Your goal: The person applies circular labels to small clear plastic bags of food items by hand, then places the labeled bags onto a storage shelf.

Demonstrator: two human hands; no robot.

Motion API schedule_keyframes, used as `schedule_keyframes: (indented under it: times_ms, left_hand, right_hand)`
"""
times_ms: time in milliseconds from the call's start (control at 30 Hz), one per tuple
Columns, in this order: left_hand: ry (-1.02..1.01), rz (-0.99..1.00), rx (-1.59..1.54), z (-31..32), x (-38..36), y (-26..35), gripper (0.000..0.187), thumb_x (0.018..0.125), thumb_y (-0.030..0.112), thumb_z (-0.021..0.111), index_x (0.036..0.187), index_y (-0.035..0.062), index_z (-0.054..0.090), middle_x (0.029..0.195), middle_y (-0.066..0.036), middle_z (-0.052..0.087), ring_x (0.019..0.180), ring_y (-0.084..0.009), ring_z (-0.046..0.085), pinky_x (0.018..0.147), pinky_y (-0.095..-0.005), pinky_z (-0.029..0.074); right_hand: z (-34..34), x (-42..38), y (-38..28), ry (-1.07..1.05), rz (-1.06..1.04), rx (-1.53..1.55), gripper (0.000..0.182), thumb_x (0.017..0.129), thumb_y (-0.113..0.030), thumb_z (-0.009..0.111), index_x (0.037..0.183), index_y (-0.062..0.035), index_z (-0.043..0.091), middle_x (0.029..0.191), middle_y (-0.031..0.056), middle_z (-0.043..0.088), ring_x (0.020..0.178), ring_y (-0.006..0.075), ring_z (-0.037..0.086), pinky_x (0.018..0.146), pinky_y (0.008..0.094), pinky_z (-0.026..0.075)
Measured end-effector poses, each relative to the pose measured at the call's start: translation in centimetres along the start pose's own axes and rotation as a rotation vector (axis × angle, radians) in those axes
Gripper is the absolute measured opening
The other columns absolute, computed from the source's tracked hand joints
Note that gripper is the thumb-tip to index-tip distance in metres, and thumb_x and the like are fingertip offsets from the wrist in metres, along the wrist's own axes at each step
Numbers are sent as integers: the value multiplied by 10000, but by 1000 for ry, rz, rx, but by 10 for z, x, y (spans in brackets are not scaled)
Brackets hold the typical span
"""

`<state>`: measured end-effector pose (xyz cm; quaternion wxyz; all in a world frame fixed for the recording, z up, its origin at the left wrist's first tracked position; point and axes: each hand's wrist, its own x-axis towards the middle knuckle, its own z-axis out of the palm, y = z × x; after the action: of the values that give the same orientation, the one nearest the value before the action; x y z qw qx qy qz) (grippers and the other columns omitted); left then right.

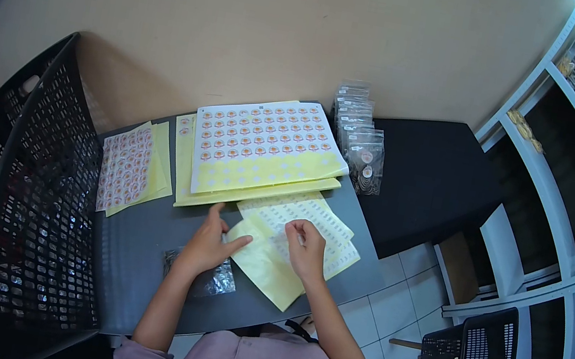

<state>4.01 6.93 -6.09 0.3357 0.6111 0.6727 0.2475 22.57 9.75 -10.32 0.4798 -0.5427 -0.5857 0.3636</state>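
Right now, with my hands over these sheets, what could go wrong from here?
The yellow sheet has a corner close to the front edge of the table, so a careless tug might pull it over. The plastic bag lies by your left forearm, which could sweep it aside. Your left hand is close to the stack of sheets and might nudge it askew.
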Motion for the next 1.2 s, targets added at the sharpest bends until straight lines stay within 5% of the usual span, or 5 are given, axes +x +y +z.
schedule_keyframes:
  times_ms: [233, 367, 767, 933, 1200]
  left_hand:
    - [456, 65, -450, -19, -31, -14, 606, 862, 301, 497, 1255, -27, 171, 874, -86, 405, 759, -166, 455, 701, -308, 413]
    - [282, 9, -910, -29, -37, 1, 456, 886, 213, 439, 1241, 54, 200, 888, -46, 370, 788, -106, 422, 683, -236, 386]
    - [11, 284, -998, 11, -52, 48, 290, 846, 41, 489, 1132, -5, 476, 985, -130, 612, 884, -160, 585, 663, -231, 462]
    - [293, 354, -889, 39, -50, 68, 293, 836, 16, 484, 1128, -20, 479, 1060, -131, 580, 877, -161, 582, 679, -237, 462]
    - [623, 524, -467, 61, -53, 81, 297, 749, -33, 555, 1046, -35, 536, 971, -144, 601, 796, -229, 578, 688, -298, 460]
  right_hand:
    - [-20, -52, -62, -687, -321, 261, 216, 810, -144, 557, 998, -41, 579, 1211, 146, 436, 1123, 254, 415, 936, 350, 313]
    - [-11, -65, -77, -969, -249, 386, 379, 826, -189, 546, 1181, -71, 482, 1338, 146, 305, 1222, 249, 320, 982, 359, 272]
    - [-63, -26, -68, -671, 58, 697, 393, 865, -209, 455, 1189, 12, 418, 1246, 130, 414, 1088, 222, 463, 884, 323, 373]
    - [-42, -31, -88, 305, -383, 81, 150, 668, -57, 641, 815, -78, 617, 883, 89, 481, 858, 226, 479, 795, 333, 362]
    - [-32, -43, -96, 581, -827, -378, 127, 587, -176, 722, 659, -217, 626, 696, -97, 449, 709, 92, 458, 732, 286, 280]
